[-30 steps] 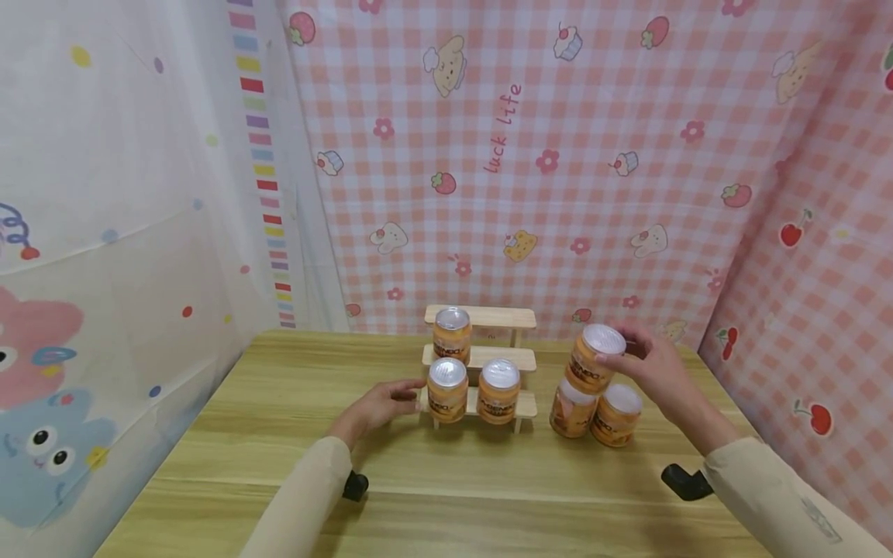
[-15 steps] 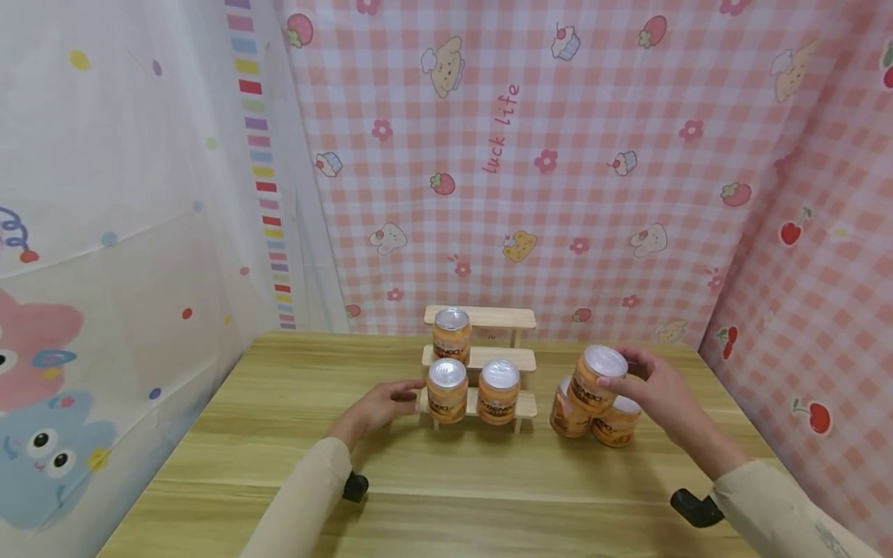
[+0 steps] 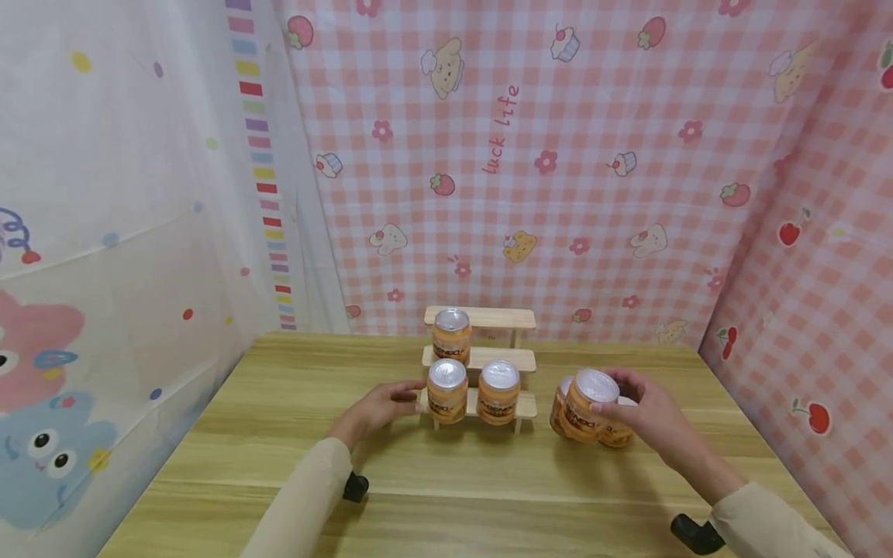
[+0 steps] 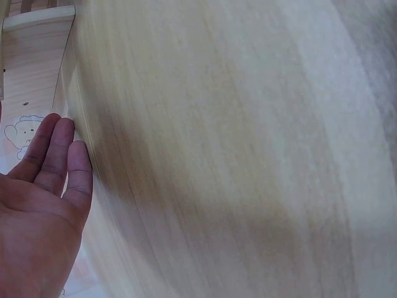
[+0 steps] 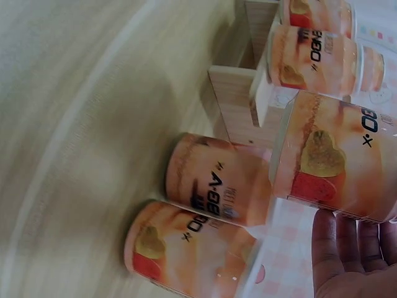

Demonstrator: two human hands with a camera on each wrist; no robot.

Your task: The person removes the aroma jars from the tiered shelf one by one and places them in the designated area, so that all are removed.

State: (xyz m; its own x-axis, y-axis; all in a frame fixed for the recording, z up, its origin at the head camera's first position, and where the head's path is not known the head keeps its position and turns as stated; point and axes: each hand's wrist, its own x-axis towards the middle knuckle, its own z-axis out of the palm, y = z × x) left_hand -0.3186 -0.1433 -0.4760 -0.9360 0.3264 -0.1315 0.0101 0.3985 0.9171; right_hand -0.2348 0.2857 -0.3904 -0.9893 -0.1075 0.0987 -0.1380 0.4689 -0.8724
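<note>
My right hand [image 3: 652, 418] grips an orange can [image 3: 586, 411] with a silver lid, thumb on the near side and fingers behind. In the head view it overlaps two like cans standing on the table, the left can [image 5: 217, 180] and the right can [image 5: 192, 248]. The right wrist view shows the held can raised off the tabletop. At the left end of a three-step wooden rack [image 3: 519, 404], my left hand [image 3: 380, 404] has its fingertips right at the lowest step. Its fingers [image 4: 59, 149] are extended and hold nothing.
Two cans stand on the lowest step, the left one [image 3: 447, 395] and the right one [image 3: 498, 395]. Another can [image 3: 452, 337] stands on the middle step. A checked cloth [image 3: 558, 194] hangs behind the wooden table [image 3: 418, 496].
My right hand has brought the can lower and nearer to me, then slightly left, in front of the two standing cans. The left hand and the rack's cans stay put.
</note>
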